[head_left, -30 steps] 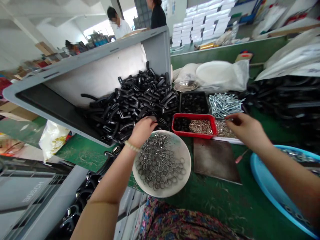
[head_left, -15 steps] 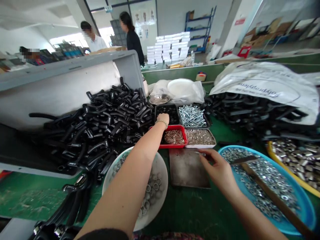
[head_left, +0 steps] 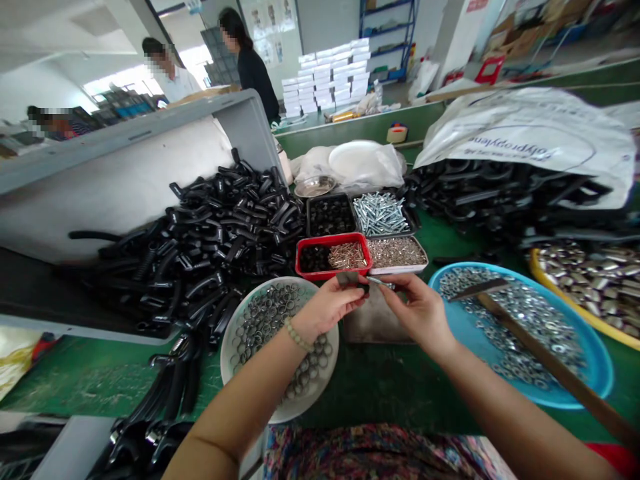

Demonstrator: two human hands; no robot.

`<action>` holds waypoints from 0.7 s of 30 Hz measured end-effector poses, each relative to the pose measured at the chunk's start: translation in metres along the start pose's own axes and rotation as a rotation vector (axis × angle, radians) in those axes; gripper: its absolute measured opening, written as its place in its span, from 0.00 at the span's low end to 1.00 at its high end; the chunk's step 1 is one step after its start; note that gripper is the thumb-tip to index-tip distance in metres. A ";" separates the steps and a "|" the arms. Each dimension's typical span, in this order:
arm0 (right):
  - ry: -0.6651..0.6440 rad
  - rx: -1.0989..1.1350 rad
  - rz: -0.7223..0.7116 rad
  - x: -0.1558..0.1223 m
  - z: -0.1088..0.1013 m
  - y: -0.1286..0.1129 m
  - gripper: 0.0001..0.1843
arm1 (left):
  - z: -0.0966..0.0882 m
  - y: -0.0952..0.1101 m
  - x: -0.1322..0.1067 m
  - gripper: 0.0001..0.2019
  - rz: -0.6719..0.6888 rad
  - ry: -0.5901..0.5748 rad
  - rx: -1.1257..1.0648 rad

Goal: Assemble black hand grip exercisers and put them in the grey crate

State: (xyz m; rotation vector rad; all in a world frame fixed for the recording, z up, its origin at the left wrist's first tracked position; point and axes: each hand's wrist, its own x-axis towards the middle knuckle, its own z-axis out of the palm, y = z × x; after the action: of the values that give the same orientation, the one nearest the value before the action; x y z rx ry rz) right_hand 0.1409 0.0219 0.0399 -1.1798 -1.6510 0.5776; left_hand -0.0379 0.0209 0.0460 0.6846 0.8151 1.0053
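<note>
My left hand (head_left: 330, 305), with a beaded bracelet on its wrist, pinches a small black part (head_left: 366, 289). Something greyish-brown (head_left: 346, 277) covers or lies at one of its fingers; I cannot tell which. Facing it, my right hand (head_left: 423, 310) is closed on a silver bolt (head_left: 380, 283) whose tip points at the black part. Both hands meet above a flat metal plate (head_left: 373, 323). Just beyond are a red tray (head_left: 333, 273) of black parts and small pins, a black tray (head_left: 309, 220) of black parts, and a heap of bolts (head_left: 381, 213).
A bowl (head_left: 227, 353) of metal rings stands left, before a grey crate (head_left: 140, 130) spilling black handles (head_left: 235, 227). At right, a hammer (head_left: 530, 353) lies across a blue basin (head_left: 607, 373) of nuts. A white bag (head_left: 530, 133) covers more black parts. Several people are beyond the bench.
My left hand has come back from the black tray to my right hand, now with a small black part. My right hand has shifted slightly left and up with the bolt.
</note>
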 end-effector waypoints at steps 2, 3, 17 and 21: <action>-0.100 0.009 -0.003 -0.012 0.002 -0.003 0.09 | 0.001 -0.008 -0.015 0.18 -0.012 0.038 -0.131; -0.140 0.006 -0.002 -0.017 0.002 -0.003 0.09 | 0.001 -0.011 -0.019 0.19 -0.009 0.052 -0.177; -0.250 -0.280 -0.577 -0.046 -0.005 0.011 0.09 | 0.018 -0.049 -0.045 0.20 0.187 -0.085 0.168; -0.367 -0.270 -0.580 -0.050 0.000 0.018 0.11 | 0.007 -0.053 -0.041 0.16 0.183 -0.090 0.263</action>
State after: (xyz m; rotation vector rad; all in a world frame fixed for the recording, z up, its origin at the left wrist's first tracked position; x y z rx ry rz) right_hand 0.1509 -0.0152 0.0038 -0.7361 -2.3217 0.2073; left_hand -0.0203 -0.0382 0.0184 1.0380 0.8244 1.0321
